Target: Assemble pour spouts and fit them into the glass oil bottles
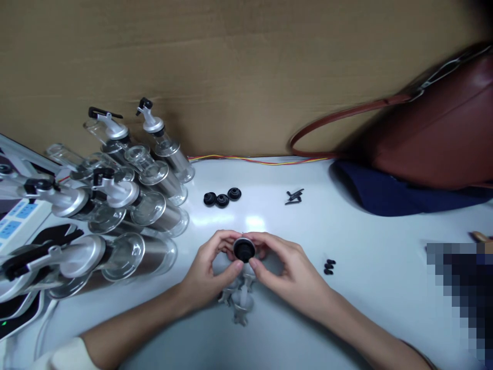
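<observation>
One silver-rimmed black stopper is held up off the worktop, above a group of silver spouts. The left hand pinches it from the left and the right hand from the right, thumbs and fingertips drawn in around the rim, palms well off it.

With only fingertips on a round edge, the stopper could slip or twist out and knock the spouts just below. A sideways sweep of the right forearm might scatter the small black plugs near it, as they are light and loose. The bottles at the left stand crowded, some touching or nearly so in this view, so a bump from the left arm could tip one into the next.

Counted: three loose stoppers beyond the hands; what look like three black levers, overlapping; three small plugs; at least three spouts, partly hidden by the fingers; at least five bottles with pourers on, the full number of bottles unclear; one brown bag.
</observation>
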The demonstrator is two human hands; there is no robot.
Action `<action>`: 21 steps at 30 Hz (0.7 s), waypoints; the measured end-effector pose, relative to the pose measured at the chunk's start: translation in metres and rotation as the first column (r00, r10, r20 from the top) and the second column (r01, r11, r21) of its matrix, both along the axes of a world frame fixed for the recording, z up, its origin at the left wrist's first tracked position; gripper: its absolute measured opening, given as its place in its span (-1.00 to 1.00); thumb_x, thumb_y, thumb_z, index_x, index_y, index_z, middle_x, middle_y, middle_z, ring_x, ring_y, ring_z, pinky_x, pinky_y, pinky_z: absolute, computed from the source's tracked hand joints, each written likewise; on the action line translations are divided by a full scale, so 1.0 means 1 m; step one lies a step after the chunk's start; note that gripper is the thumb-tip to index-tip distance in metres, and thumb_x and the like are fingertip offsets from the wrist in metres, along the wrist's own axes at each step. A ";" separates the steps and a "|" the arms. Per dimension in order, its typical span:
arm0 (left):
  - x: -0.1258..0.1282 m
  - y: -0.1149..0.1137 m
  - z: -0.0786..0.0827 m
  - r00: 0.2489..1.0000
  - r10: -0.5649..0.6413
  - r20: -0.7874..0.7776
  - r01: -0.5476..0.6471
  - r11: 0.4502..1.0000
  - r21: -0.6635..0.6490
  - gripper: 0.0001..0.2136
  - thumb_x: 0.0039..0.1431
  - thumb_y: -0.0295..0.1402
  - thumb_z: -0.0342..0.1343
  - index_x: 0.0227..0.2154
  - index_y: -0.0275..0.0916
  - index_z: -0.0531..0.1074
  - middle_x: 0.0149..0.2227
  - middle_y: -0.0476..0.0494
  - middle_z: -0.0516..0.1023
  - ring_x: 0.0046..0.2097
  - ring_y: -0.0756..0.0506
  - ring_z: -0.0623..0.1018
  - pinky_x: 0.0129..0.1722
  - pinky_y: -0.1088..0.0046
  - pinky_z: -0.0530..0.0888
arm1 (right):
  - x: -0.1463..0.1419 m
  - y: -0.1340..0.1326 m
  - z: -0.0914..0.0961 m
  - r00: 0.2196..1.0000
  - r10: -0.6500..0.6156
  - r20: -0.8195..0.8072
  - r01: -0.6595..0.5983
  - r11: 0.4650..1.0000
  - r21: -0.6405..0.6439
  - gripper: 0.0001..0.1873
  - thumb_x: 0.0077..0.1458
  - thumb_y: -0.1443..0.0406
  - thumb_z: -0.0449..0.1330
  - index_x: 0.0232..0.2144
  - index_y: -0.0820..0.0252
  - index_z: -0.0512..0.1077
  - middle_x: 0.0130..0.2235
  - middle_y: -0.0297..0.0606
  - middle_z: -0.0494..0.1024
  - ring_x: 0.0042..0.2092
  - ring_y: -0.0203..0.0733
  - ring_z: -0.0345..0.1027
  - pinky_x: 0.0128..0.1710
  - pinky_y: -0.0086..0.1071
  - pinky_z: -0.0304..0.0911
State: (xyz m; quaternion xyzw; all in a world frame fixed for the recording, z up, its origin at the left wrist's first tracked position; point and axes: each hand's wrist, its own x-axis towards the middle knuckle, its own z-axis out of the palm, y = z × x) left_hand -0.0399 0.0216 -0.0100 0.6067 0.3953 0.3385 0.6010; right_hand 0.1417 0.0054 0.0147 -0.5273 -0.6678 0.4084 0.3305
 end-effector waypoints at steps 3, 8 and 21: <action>-0.001 0.001 -0.001 1.000 -0.013 -0.007 0.013 1.000 0.021 -0.74 0.13 -0.36 0.11 -0.11 -0.24 0.31 -0.18 -0.16 0.47 -0.18 -0.07 0.47 -0.15 0.41 0.41 | 0.000 -0.001 0.001 1.000 0.023 -0.020 -0.024 0.998 -0.052 -0.69 0.01 0.29 0.10 -0.15 0.18 0.42 -0.28 -0.20 0.58 -0.30 -0.20 0.45 -0.30 -0.32 0.39; -0.002 0.001 0.000 0.999 -0.038 0.002 0.038 0.998 0.046 -0.75 0.13 -0.35 0.09 -0.12 -0.24 0.31 -0.20 -0.15 0.44 -0.18 -0.07 0.45 -0.16 0.41 0.41 | 0.002 -0.002 0.000 0.999 0.036 0.010 -0.036 0.998 -0.058 -0.67 -0.02 0.28 0.11 -0.15 0.16 0.42 -0.24 -0.20 0.59 -0.22 -0.13 0.48 -0.20 -0.23 0.38; 0.002 0.000 -0.003 1.000 -0.006 0.006 0.005 0.999 0.038 -0.78 0.01 -0.41 0.13 -0.25 -0.23 0.29 -0.33 -0.07 0.34 -0.27 -0.03 0.40 -0.23 0.43 0.39 | -0.001 -0.001 0.001 0.992 0.086 0.087 -0.088 0.996 0.022 -0.76 0.00 0.29 0.06 -0.23 0.14 0.40 -0.31 -0.26 0.58 -0.29 -0.16 0.45 -0.27 -0.28 0.34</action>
